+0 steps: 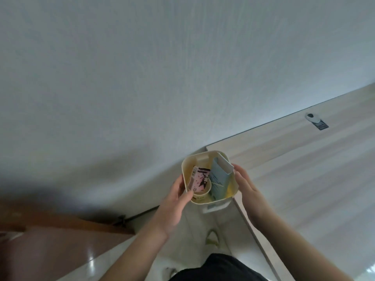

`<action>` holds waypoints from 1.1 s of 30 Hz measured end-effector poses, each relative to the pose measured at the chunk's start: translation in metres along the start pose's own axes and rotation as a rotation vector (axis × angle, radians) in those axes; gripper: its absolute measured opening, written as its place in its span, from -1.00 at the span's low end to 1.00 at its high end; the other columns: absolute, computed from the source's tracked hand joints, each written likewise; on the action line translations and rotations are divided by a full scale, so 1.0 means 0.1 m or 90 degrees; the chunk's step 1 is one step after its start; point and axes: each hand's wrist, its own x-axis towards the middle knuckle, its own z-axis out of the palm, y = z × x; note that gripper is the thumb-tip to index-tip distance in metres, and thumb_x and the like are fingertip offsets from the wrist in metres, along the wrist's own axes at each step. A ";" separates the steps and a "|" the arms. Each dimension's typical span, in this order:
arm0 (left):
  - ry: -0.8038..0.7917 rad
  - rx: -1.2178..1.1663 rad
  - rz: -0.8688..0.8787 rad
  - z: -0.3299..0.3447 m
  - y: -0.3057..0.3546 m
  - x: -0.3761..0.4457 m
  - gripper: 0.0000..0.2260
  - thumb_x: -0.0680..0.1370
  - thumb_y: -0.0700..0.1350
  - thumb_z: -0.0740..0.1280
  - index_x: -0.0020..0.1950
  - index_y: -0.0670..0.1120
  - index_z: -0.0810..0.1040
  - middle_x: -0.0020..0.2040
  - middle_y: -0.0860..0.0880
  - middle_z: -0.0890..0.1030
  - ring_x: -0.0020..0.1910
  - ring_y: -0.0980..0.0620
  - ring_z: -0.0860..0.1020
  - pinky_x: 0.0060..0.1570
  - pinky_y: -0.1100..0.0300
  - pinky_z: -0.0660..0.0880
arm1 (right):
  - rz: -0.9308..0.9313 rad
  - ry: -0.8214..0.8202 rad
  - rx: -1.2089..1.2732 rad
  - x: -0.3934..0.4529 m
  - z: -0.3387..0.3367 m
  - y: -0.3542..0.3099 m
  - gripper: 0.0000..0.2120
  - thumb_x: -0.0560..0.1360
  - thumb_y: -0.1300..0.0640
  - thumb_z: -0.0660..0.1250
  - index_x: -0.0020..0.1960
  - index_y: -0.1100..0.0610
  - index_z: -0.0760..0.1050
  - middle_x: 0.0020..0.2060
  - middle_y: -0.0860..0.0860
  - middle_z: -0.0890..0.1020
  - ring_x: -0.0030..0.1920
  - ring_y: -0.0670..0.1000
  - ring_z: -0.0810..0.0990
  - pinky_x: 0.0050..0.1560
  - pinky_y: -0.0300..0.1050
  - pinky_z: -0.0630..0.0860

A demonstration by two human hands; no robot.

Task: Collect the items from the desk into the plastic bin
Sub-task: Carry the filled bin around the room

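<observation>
looking down past a wide pale wall (142, 67) that fills the upper left of the frame, the view takes in the light wooden desk (304, 169) running from the right edge toward the middle, and that stretch of desk looks almost bare; the only thing left on it is a small white and dark object (316, 121) near the upper right, well apart from everything else, too small to identify, and i cannot tell whether it is one of the items to collect

the task seems close to done: the cream plastic bin (203, 157) sits at lower centre, by the near corner of the desk, and whether it rests on that corner or is carried just off it i cannot tell; it already holds a pale blue carton (220, 177) standing tilted on its right side, a pink and black printed box (199, 180) leaning on its left side, and a small cream cup (203, 194) at the lower edge between them

the left hand (172, 207) grips the bin's left wall, fingers curled round the rim with tips reaching inside beside the pink box; the right hand (248, 191) lies against the bin's right wall with fingers fairly straight, pressing rather than wrapping, so the bin is held between the two hands
</observation>
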 end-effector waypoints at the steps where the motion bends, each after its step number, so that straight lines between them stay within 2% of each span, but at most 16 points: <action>1: -0.005 0.002 -0.013 0.08 0.01 0.12 -0.49 0.53 0.07 0.34 0.47 0.07 0.35 0.33 0.12 0.57 0.31 0.13 0.51 0.32 0.06 0.43 | 0.011 0.004 -0.002 0.09 -0.11 -0.02 -0.68 0.52 -0.26 0.10 0.21 -0.28 0.47 0.10 -0.26 0.62 0.12 -0.27 0.55 0.08 -0.18 0.39; 3: -0.017 0.002 -0.041 0.24 0.02 0.35 -0.49 0.53 0.06 0.35 0.47 0.09 0.35 0.34 0.09 0.57 0.32 0.07 0.51 0.37 -0.08 0.37 | 0.037 0.006 -0.003 0.29 -0.32 -0.04 -0.70 0.59 -0.21 0.08 0.22 -0.23 0.47 0.09 -0.20 0.63 0.14 -0.20 0.55 0.10 -0.18 0.41; 5: -0.032 0.003 -0.063 0.38 0.04 0.57 -0.48 0.52 0.07 0.36 0.47 0.13 0.35 0.33 0.10 0.57 0.32 0.06 0.51 0.37 -0.10 0.35 | 0.059 0.014 -0.008 0.49 -0.50 -0.06 -0.70 0.61 -0.17 0.06 0.23 -0.17 0.47 0.10 -0.12 0.63 0.16 -0.13 0.55 0.14 -0.14 0.43; 9: -0.045 -0.003 -0.098 0.59 0.14 0.96 -0.47 0.44 0.11 0.38 0.40 0.12 0.42 0.23 0.14 0.64 0.25 0.10 0.56 0.27 0.06 0.44 | 0.081 0.034 -0.023 0.84 -0.74 -0.09 -0.70 0.62 -0.16 0.05 0.24 -0.13 0.43 0.11 -0.06 0.59 0.15 -0.09 0.52 0.08 -0.16 0.41; 13: -0.019 -0.046 -0.140 0.73 0.20 1.33 -0.67 0.56 -0.16 0.29 0.33 0.01 0.51 0.16 0.02 0.69 0.18 0.05 0.61 0.18 0.14 0.51 | 0.074 0.056 -0.011 1.14 -0.91 -0.10 -0.70 0.64 -0.11 0.02 0.24 -0.08 0.43 0.10 -0.04 0.57 0.13 -0.11 0.50 -0.01 -0.21 0.39; 16: -0.010 -0.052 -0.153 0.81 0.22 1.55 -0.70 0.58 -0.22 0.27 0.29 -0.01 0.52 0.10 0.03 0.71 0.10 0.09 0.64 0.02 0.26 0.54 | 0.064 0.071 0.013 1.36 -1.01 -0.09 -0.71 0.63 -0.09 0.04 0.21 -0.05 0.45 0.09 -0.05 0.57 0.13 -0.13 0.51 -0.04 -0.24 0.39; 19: -0.006 -0.049 -0.174 0.87 0.23 1.76 -0.71 0.58 -0.24 0.26 0.27 -0.04 0.53 0.09 -0.02 0.72 0.07 0.07 0.65 -0.03 0.29 0.54 | 0.067 0.086 0.027 1.55 -1.11 -0.03 -0.68 0.64 -0.07 0.03 0.23 -0.02 0.46 0.12 -0.04 0.56 0.15 -0.12 0.50 0.01 -0.20 0.40; 22: -0.013 -0.029 -0.177 0.93 0.22 1.92 -0.69 0.59 -0.25 0.24 0.30 -0.03 0.52 0.15 -0.04 0.69 0.13 0.04 0.63 0.02 0.24 0.53 | 0.075 0.094 0.042 1.70 -1.20 0.03 -0.68 0.64 -0.06 0.03 0.24 -0.02 0.48 0.15 -0.05 0.56 0.19 -0.10 0.49 0.13 -0.14 0.40; 26: -0.019 -0.006 -0.164 0.98 0.24 2.09 -0.67 0.59 -0.23 0.23 0.33 -0.02 0.51 0.15 0.02 0.69 0.15 0.07 0.62 0.05 0.23 0.54 | 0.075 0.091 0.068 1.87 -1.31 0.08 -0.72 0.63 -0.03 0.07 0.20 -0.03 0.51 0.16 -0.01 0.56 0.20 -0.04 0.50 0.23 -0.05 0.43; 29: -0.036 0.005 -0.163 0.99 0.27 2.17 -0.66 0.59 -0.21 0.23 0.36 -0.01 0.48 0.18 0.02 0.68 0.17 0.10 0.61 0.10 0.23 0.53 | 0.083 0.085 0.065 2.01 -1.36 0.10 -0.68 0.62 -0.09 0.06 0.23 -0.03 0.48 0.18 -0.01 0.55 0.23 -0.01 0.48 0.31 0.03 0.39; 33: -0.055 0.007 -0.159 1.01 0.32 2.27 -0.65 0.58 -0.19 0.22 0.32 0.11 0.46 0.11 0.18 0.69 0.09 0.25 0.61 -0.08 0.39 0.51 | 0.099 0.079 0.051 2.20 -1.40 0.08 -0.58 0.55 -0.21 0.05 0.23 -0.04 0.48 0.20 0.02 0.54 0.24 0.02 0.47 0.35 0.10 0.35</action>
